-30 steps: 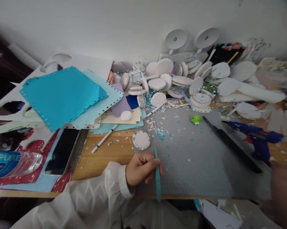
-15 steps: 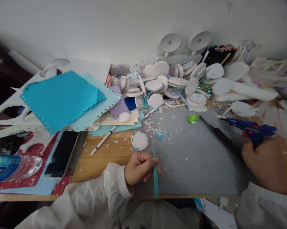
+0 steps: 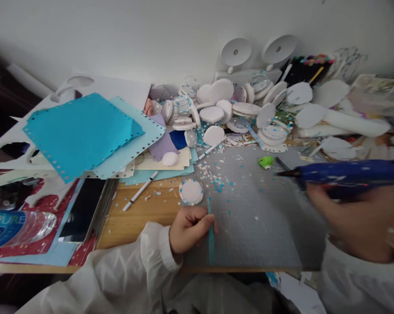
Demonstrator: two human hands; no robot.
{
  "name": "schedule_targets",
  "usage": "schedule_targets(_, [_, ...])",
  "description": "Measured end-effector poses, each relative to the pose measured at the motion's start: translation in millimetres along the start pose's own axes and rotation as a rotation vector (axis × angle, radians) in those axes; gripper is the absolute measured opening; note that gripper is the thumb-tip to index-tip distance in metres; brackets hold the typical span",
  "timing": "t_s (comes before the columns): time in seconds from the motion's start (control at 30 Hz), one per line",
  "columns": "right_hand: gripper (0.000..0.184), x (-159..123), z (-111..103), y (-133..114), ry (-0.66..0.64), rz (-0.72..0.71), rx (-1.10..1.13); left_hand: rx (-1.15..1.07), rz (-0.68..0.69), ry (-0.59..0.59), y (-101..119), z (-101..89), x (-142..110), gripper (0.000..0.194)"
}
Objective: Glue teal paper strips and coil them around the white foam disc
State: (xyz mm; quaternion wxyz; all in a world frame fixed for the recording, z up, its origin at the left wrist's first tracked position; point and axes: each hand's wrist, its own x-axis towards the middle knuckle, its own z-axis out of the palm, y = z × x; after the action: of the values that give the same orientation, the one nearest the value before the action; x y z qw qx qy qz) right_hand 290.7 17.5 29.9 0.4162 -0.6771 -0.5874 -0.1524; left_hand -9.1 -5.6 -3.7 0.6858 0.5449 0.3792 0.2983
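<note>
My left hand [image 3: 192,231] pinches a narrow teal paper strip [image 3: 211,246] near the front of the grey cutting mat [image 3: 249,235]. Just beyond that hand lies a small white disc [image 3: 191,192] dotted with blue and white bits around its rim. On the right, my right hand [image 3: 360,222] is wrapped round a dark blue glue gun [image 3: 344,172], raised with its nozzle pointing left; motion smears the hand somewhat. A green piece [image 3: 265,162] rests on the mat left of the nozzle. Tiny blue and white confetti [image 3: 218,181] is scattered across the mat.
White discs [image 3: 213,114] are heaped along the wall. Blue sheets with punched edges [image 3: 85,131] lie at left, above a phone [image 3: 83,211] and a water bottle [image 3: 20,226]. A white pen [image 3: 140,191] is on the wood. A two-headed lamp [image 3: 236,52] stands behind.
My right hand has lifted the glue gun and brought it left and nearer, over the mat. The left hand keeps the strip in almost the same place. The view has shifted slightly.
</note>
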Motion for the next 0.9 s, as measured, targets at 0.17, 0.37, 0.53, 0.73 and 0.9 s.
schedule_targets(0.17, [0.037,-26.3,40.9,-30.1,-0.086,-0.340,0.175,0.046,0.038,-0.036,0.1,-0.5,-1.0,0.056])
schedule_targets(0.37, [0.027,-42.0,50.5,-34.0,-0.210,-0.309,0.220,0.029,0.055,-0.083,2.0,-1.9,-2.1,0.052])
schedule_targets(0.53, [0.026,-45.3,47.5,-31.5,-0.284,-0.324,0.223,0.086,0.026,-0.099,9.8,-1.1,-1.9,0.055])
schedule_targets(0.73, [0.022,-48.6,48.2,-30.1,-0.289,-0.345,0.195,0.069,0.000,-0.103,10.1,0.7,-1.3,0.055])
schedule_targets(0.9, [0.022,-46.7,47.7,-33.8,-0.310,-0.338,0.210,0.056,0.020,-0.097,6.5,0.4,-2.2,0.051])
